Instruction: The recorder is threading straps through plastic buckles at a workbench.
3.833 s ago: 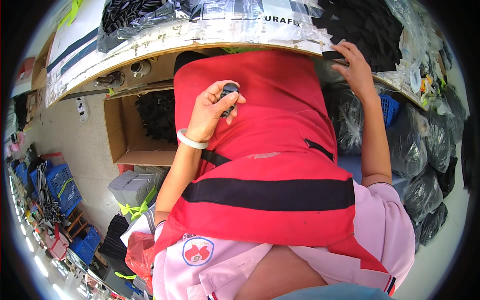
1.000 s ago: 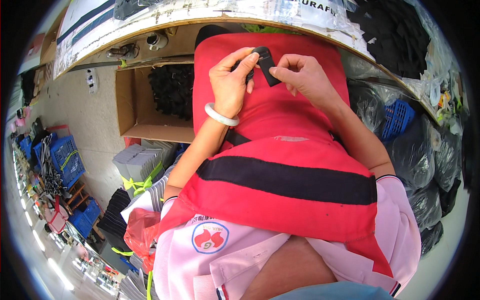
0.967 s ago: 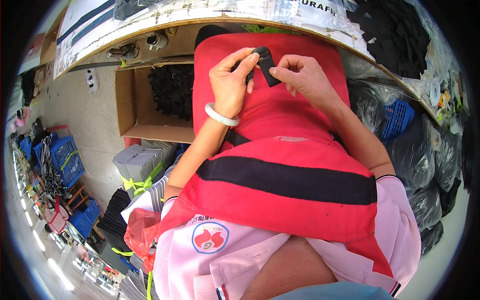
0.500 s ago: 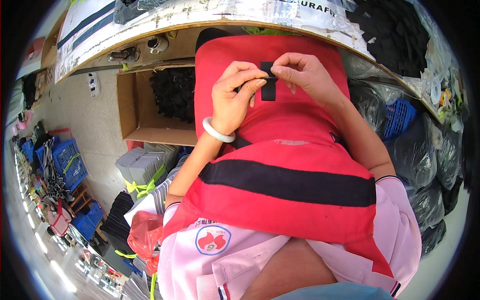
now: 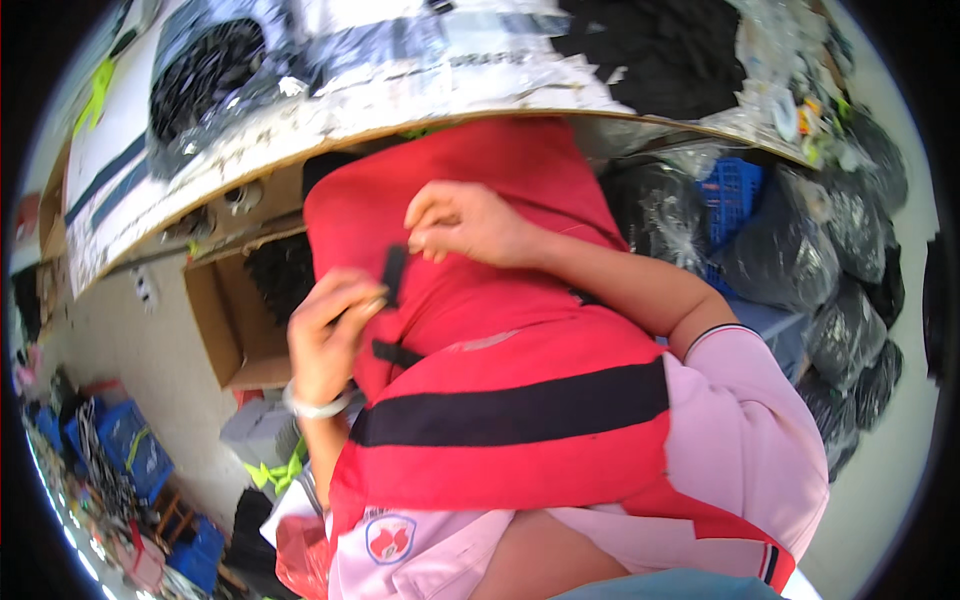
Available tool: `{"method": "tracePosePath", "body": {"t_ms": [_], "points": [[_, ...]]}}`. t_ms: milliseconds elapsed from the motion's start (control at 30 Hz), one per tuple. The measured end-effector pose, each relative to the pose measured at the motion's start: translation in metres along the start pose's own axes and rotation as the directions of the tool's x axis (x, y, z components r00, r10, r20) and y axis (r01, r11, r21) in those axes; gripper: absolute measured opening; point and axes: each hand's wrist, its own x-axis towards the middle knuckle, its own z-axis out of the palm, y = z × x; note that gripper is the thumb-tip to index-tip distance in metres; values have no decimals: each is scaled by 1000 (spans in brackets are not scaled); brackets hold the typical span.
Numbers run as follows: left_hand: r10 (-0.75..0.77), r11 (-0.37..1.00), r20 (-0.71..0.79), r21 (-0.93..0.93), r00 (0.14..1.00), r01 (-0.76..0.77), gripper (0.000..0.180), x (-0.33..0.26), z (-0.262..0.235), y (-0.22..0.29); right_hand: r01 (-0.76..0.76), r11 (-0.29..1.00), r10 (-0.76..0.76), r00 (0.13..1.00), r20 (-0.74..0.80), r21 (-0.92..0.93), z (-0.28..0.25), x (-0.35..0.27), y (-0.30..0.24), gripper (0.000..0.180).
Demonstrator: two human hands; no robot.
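Red fabric filled the middle of the head view: a padded red vest (image 5: 470, 330) with a broad black band across it lay over the person's lap and reached up to the edge of the workbench (image 5: 400, 120).

On the front of the vest stood a short black strap (image 5: 393, 275), running upright. Left hand (image 5: 330, 335) sat at the lower end of it, thumb and fingers closed together in a pinch that seemed to hold the strap's bottom part; a white bracelet (image 5: 315, 405) circled that wrist. Right hand (image 5: 470, 222) rested just beside the strap's upper end, on its right side, fingers curled and close together. Whether they really gripped the strap or only pressed the cloth next to it, I could not tell.

By my judgement the vest would handle as a light, soft and bulky thing that folds and slides easily on the lap, so it needs one hand to keep it flat. The strap looked thin, flexible and not fragile; the best place to take it is near its free end, between thumb and forefinger.

Beside the lap, on the left, an open cardboard box (image 5: 235, 335) stood under the bench, and dark plastic bags (image 5: 830, 270) were piled on the right.
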Motion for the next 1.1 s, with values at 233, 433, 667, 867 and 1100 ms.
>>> {"method": "tracePosePath", "body": {"t_ms": [233,433,667,867,1100], "points": [[-323,946,-684,-239,654,217,33,-80,-110,-135,-80,557,-461,798,-388,-827,-120,-67,-45,26],[-516,546,-429,-832,741,-101,35,-60,-103,-213,-546,215,-617,567,-546,-810,-235,-117,-51,53],[-265,520,-228,-852,937,-61,40,34,-47,-125,-242,238,-729,596,-337,-941,-218,-14,-43,34],[-112,521,-89,-853,990,-18,53,54,-18,-69,-202,281,-717,606,-345,-938,-202,14,-46,29],[-102,490,-10,-871,995,42,56,41,-5,-77,-414,20,-804,535,-260,-910,-218,-59,-79,53]]}}
